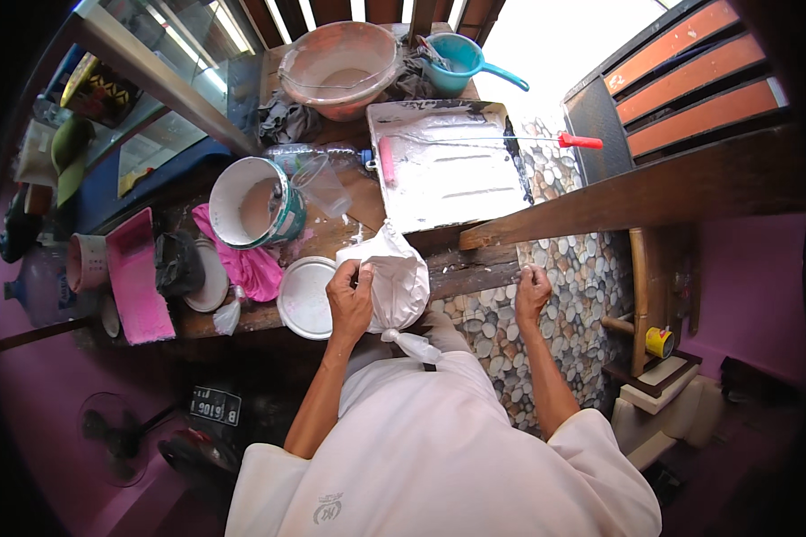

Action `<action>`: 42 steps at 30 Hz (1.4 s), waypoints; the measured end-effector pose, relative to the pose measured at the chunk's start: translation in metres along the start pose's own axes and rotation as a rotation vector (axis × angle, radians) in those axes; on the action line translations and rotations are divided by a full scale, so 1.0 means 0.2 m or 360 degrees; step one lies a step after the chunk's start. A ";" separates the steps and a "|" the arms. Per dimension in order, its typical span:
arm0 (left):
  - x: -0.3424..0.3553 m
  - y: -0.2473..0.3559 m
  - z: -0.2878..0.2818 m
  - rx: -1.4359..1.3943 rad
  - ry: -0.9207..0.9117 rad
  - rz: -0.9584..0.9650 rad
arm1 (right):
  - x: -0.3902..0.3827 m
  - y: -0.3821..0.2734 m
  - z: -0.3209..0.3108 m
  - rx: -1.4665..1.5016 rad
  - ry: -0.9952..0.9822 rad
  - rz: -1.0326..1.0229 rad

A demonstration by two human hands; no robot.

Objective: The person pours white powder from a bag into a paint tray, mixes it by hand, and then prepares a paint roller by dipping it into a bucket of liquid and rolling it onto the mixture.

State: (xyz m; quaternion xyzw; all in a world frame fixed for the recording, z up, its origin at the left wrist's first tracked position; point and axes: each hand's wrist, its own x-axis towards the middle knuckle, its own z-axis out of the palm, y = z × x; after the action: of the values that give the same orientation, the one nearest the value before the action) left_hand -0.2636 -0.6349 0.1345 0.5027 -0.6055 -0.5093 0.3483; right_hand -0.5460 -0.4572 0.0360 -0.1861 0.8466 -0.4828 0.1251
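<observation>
My left hand (350, 301) pinches the rim of a white plastic bag (403, 300) at the near edge of the wooden table. The bag sags full, its top gathered open, and a knotted tail hangs from its lower end. Off to the right, my right hand (533, 292) is held closed in the air, apart from the bag; whatever its fingers hold, if anything, cannot be made out. Left of the bag lies a round white lid (306, 298). Behind it stand a paint bucket (249, 204) with pale paint inside and a clear plastic cup (322, 186).
Beyond the bag, a white-coated paint tray (457, 192) bears a paint roller (387, 161) with a red handle. An orange basin (342, 67) and a teal dipper (454, 70) stand farther back. Pink cloth (246, 267) and a pink tray (141, 285) lie left. A wooden beam (618, 192) juts in from the right.
</observation>
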 end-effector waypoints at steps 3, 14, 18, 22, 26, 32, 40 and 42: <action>-0.03 -0.02 0.02 -0.0080 0.0085 -0.0082 | 0.55 -0.04 -0.11 -0.0923 0.0189 -0.0573; -0.12 -0.02 0.06 -0.0150 0.0559 -0.0278 | 1.94 -0.17 0.16 -0.1962 -0.0379 -0.1371; -0.15 -0.04 0.08 -0.0143 0.0658 -0.0318 | 1.99 -0.25 0.25 -0.2209 -0.1015 -0.1113; -0.15 -0.03 0.11 -0.0162 0.0662 -0.0402 | 2.06 -0.21 0.17 -0.2246 -0.1186 -0.0987; -0.14 -0.02 0.12 -0.0197 0.0666 -0.0380 | 2.07 -0.17 0.07 -0.1735 -0.1219 -0.1268; -0.14 -0.08 0.10 -0.0366 0.0671 -0.0376 | 1.76 -0.39 -0.22 -0.1646 -0.1288 -0.1101; -0.12 -0.13 0.09 -0.0518 0.0618 -0.0371 | 1.24 -0.33 -0.80 -0.1323 -0.0888 -0.1189; -0.11 -0.13 0.09 -0.0515 0.0599 -0.0346 | 1.12 -0.30 -0.90 -0.1269 -0.0773 -0.1192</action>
State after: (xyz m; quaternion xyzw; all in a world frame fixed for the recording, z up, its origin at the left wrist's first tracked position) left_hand -0.2691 -0.6074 0.1073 0.5885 -0.3833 -0.5314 0.4736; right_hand -0.8067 -0.4432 0.1712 -0.6095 0.7864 -0.0827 0.0567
